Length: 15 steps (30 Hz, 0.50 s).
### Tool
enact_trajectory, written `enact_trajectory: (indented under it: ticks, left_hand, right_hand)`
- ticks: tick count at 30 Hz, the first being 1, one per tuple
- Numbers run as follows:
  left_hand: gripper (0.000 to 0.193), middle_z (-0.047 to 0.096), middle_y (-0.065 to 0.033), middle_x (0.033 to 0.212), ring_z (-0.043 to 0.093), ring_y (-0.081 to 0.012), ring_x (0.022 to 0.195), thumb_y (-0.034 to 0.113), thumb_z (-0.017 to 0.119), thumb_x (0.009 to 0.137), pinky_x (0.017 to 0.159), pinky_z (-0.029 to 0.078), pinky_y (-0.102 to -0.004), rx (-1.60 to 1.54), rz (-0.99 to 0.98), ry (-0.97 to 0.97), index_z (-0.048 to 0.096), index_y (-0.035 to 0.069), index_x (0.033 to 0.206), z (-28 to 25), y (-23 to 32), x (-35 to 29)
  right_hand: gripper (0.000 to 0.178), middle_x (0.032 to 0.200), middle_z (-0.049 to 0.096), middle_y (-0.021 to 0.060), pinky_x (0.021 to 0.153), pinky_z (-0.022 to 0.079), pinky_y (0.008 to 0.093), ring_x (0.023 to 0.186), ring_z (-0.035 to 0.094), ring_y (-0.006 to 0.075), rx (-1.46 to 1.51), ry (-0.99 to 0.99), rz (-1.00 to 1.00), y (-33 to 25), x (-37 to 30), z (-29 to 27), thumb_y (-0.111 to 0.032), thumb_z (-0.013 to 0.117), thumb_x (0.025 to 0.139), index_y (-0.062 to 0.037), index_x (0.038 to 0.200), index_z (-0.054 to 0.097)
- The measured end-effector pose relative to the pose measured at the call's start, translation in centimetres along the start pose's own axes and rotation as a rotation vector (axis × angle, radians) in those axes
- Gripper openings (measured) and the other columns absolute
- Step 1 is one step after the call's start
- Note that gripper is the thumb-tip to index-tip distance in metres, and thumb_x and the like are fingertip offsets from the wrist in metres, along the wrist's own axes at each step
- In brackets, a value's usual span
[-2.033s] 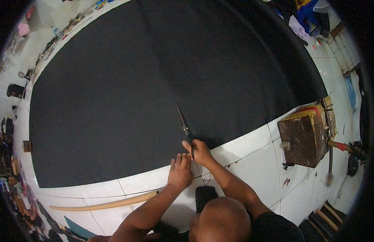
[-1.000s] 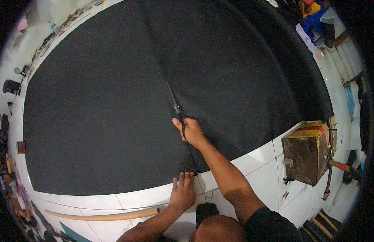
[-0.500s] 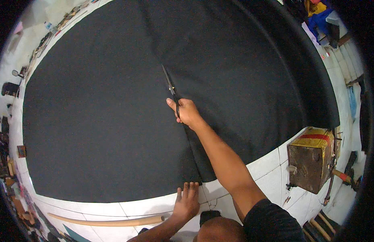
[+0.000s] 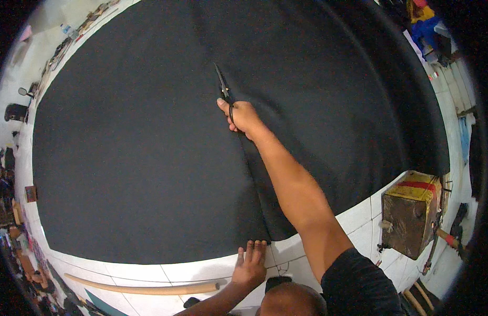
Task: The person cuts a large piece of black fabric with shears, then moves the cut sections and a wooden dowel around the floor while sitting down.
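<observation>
The right hand (image 4: 245,117) was closed around the handles of a pair of scissors (image 4: 223,84), with the thumb on the left side and the blades pointing away from the person. The scissors were over the middle part of a large black cloth (image 4: 133,137), which lay spread over white tiles (image 4: 141,271). From the near edge of the cloth, a thin dark line ran up to the right hand. The left hand (image 4: 249,270) was open, palm down, its fingers stretched and slightly apart; the fingertips touched the near edge of the cloth, just left of this line, while the palm was over the tiles. The right hand covered most of the handles, and I cannot tell if the blades were fully together, because they were dark against the dark cloth. The right forearm hid a part of the cloth, and the left forearm was cut off by the lower border. The person's head (image 4: 294,301) was also cut there, beside the black sleeve (image 4: 359,287). The far side of the cloth went out of the view at the top. The small things along the left rim were too blurred to name.
</observation>
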<state>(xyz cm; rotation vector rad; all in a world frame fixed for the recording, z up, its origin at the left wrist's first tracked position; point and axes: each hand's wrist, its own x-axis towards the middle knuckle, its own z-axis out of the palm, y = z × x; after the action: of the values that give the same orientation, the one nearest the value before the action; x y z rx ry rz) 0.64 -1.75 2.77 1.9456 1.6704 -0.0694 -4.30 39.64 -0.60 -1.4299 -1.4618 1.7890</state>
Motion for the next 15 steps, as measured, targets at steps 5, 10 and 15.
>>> enact_trajectory:
  ticks: [5, 10, 15]
  left_hand:
    - [0.067, 0.039, -0.0233, 0.149, 0.039, -0.0401, 0.138, 0.020, 0.050, 0.087, 0.108, 0.037, -0.0594, 0.032, 0.034, 0.009, 0.036, -0.003, 0.148, -0.1, 0.2, 0.2]
    - [0.066, 0.047, -0.0235, 0.140, 0.045, -0.0404, 0.133, 0.025, 0.056, 0.085, 0.105, 0.040, -0.0568, 0.017, -0.011, -0.013, 0.043, -0.003, 0.143, -1.4, 0.3, 0.8]
    - [0.061, 0.057, -0.0218, 0.118, 0.054, -0.0396, 0.112, 0.040, 0.068, 0.081, 0.094, 0.049, -0.0479, -0.296, -0.295, 0.100, 0.057, 0.001, 0.126, -11.0, -3.2, 10.0]
  right_hand:
    - [0.063, 0.057, 0.058, 0.0084, 0.049, 0.046, 0.0360, 0.047, 0.058, 0.0211, -0.010, 0.013, -0.012, -1.9, 5.0, -1.2, -0.063, 0.065, 0.085, -0.0038, 0.066, 0.057]
    - [0.063, 0.057, 0.059, 0.0075, 0.049, 0.047, 0.0370, 0.048, 0.059, 0.0205, -0.084, 0.044, -0.085, -2.6, 5.5, 0.3, -0.064, 0.065, 0.085, -0.0038, 0.067, 0.059]
    - [0.055, 0.061, 0.055, 0.0036, 0.048, 0.043, 0.0290, 0.050, 0.052, 0.0131, -0.032, -0.003, -0.001, -2.8, 5.4, -1.3, -0.056, 0.066, 0.089, -0.0053, 0.070, 0.056]
